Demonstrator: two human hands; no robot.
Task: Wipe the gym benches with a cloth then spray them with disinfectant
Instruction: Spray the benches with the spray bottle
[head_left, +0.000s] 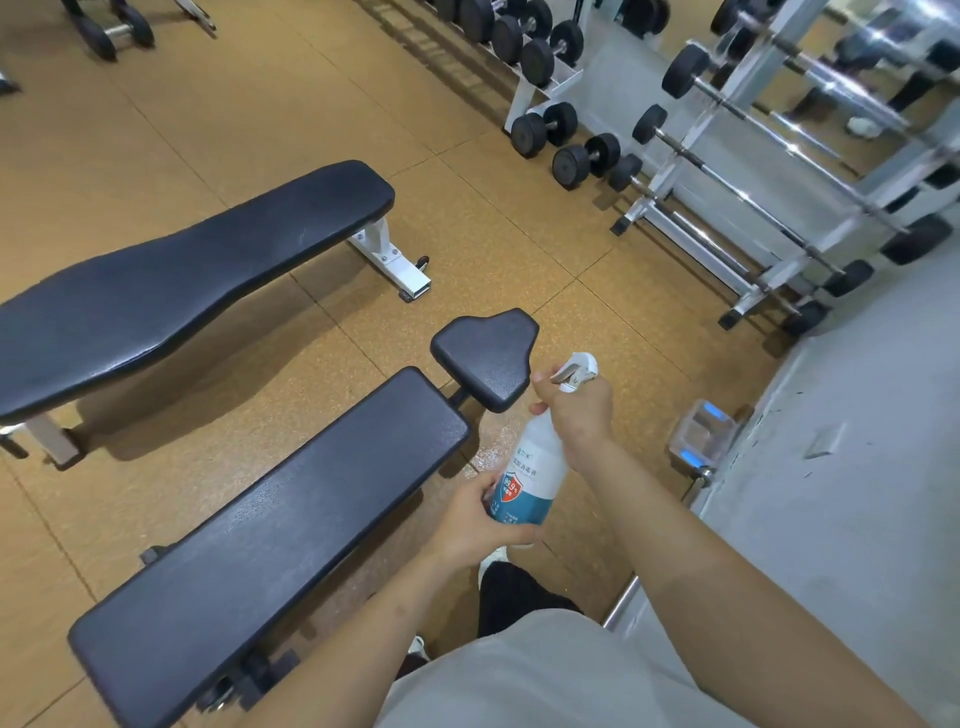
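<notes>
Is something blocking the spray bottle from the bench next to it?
Nothing visible does. The spray bottle, held in the left hand and right hand, is beside the near bench with only open air between.

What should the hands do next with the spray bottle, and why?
Probably turn the spray bottle toward the near bench and squeeze the trigger. The right hand grips the bottle's neck by the trigger, the left hand holds its base, and the bottle sits beside the bench, not over it.
</notes>
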